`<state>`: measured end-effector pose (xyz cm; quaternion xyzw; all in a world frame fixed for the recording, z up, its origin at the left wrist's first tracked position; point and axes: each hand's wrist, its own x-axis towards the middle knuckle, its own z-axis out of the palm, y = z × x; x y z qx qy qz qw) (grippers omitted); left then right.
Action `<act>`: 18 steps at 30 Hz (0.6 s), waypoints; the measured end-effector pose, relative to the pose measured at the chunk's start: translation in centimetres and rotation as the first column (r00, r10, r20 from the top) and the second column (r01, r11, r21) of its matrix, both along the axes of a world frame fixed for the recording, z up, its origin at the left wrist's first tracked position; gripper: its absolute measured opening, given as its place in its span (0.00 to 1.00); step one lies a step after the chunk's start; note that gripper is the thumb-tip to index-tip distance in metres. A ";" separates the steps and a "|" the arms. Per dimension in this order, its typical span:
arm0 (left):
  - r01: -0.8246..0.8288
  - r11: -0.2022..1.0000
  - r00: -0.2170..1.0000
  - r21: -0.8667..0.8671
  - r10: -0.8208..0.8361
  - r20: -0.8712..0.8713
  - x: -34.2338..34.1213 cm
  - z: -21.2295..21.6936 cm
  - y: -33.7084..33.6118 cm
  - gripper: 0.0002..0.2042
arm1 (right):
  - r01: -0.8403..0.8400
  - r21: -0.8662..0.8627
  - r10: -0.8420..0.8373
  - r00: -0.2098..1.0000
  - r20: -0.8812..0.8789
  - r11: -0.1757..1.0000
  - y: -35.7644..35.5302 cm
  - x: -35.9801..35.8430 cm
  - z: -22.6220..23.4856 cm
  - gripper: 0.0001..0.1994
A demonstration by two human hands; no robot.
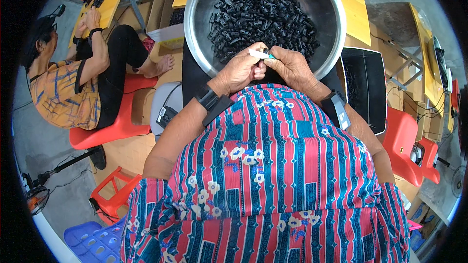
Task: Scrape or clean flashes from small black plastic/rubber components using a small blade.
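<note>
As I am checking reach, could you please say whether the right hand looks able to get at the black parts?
Probably yes: the right hand is at the near side of the bowl, the black parts lie just beyond, and nothing visible blocks the way, though it seems to pinch a white item.

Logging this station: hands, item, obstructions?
Left hand and right hand closed together around small white-and-teal item. Item partly hidden by hands. Metal basin of black parts just beyond.

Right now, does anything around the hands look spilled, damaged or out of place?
Nothing looks spilled or visibly damaged there: the small black parts lie heaped inside the metal bowl. Slightly odd: the bowl juts past the yellow table toward the lap.
</note>
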<state>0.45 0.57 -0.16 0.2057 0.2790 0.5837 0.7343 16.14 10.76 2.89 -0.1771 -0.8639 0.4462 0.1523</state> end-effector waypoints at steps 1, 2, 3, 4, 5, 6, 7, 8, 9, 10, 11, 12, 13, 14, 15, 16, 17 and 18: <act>-0.007 1.000 1.000 -0.013 0.007 -0.004 0.1 0.2 0.0 0.05 | -0.001 -0.015 0.001 1.000 -0.020 1.000 0.0 0.0 0.0 0.13; -0.006 1.000 1.000 -0.012 0.006 -0.005 0.3 0.5 0.0 0.05 | 0.000 -0.014 0.000 1.000 -0.021 1.000 0.2 0.1 -0.2 0.13; -0.017 0.999 1.000 -0.050 0.017 0.008 0.5 0.8 -0.1 0.06 | 0.037 -0.064 -0.042 0.995 -0.091 0.997 0.4 0.2 -0.6 0.12; -0.026 0.996 0.999 -0.086 0.028 0.020 0.7 1.0 -0.1 0.08 | 0.069 -0.116 -0.087 0.983 -0.159 0.991 0.6 0.3 -0.8 0.11; -0.028 0.996 0.999 -0.085 0.030 0.018 0.6 0.8 -0.2 0.08 | 0.067 -0.115 -0.085 0.983 -0.160 0.991 0.5 0.4 -0.8 0.11; -0.038 0.998 0.999 -0.056 0.039 0.021 0.4 0.5 -0.2 0.08 | 0.111 -0.231 -0.155 0.971 -0.184 0.967 0.3 0.5 -0.7 0.10; -0.048 0.999 0.999 -0.026 0.049 0.025 0.4 0.4 -0.2 0.08 | 0.149 -0.345 -0.227 0.953 -0.199 0.927 0.2 0.6 -0.6 0.09; -0.065 0.997 0.998 -0.033 0.065 0.003 0.4 0.6 -0.3 0.08 | 0.185 -0.368 -0.268 0.945 -0.188 0.911 0.2 0.4 -0.5 0.09; -0.066 0.997 0.998 -0.033 0.066 0.003 0.4 0.6 -0.2 0.08 | 0.184 -0.368 -0.267 0.945 -0.188 0.911 0.3 0.4 -0.2 0.09; -0.073 0.996 0.997 -0.042 0.073 0.000 0.5 0.5 -0.1 0.09 | 0.187 -0.278 -0.249 0.947 -0.206 0.942 0.2 0.5 0.3 0.08; -0.078 0.996 0.997 -0.048 0.078 -0.005 0.5 0.6 -0.1 0.09 | 0.191 -0.183 -0.230 0.947 -0.224 0.964 -0.1 0.6 0.9 0.08; -0.077 0.996 0.997 -0.045 0.077 -0.006 0.6 0.5 -0.1 0.09 | 0.179 -0.246 -0.236 0.945 -0.228 0.953 -0.6 0.5 1.2 0.09; -0.104 0.992 0.995 -0.070 0.104 -0.005 0.6 0.4 -0.1 0.09 | 0.123 -0.194 -0.179 0.935 -0.306 0.973 -0.7 0.3 0.5 0.14; -0.131 0.987 0.991 -0.096 0.132 -0.004 0.7 0.5 -0.1 0.08 | 0.096 -0.141 -0.139 0.932 -0.334 0.985 -0.8 0.1 0.4 0.15; -0.131 0.987 0.991 -0.094 0.132 -0.004 0.7 0.6 -0.2 0.08 | 0.070 -0.086 -0.097 0.928 -0.359 0.994 -0.8 0.1 0.3 0.17; -0.143 0.985 0.990 -0.094 0.142 -0.017 0.7 0.7 -0.1 0.07 | 0.071 -0.085 -0.097 0.928 -0.359 0.994 -0.8 0.1 0.2 0.17; -0.156 0.983 0.988 -0.094 0.154 -0.029 0.7 0.8 -0.2 0.07 | 0.070 0.008 -0.064 0.946 -0.317 0.997 -0.7 0.0 0.0 0.17; -0.158 0.983 0.987 -0.094 0.156 -0.029 0.6 0.7 -0.2 0.07 | 0.065 0.101 -0.036 0.962 -0.272 0.993 -0.7 0.0 -0.1 0.18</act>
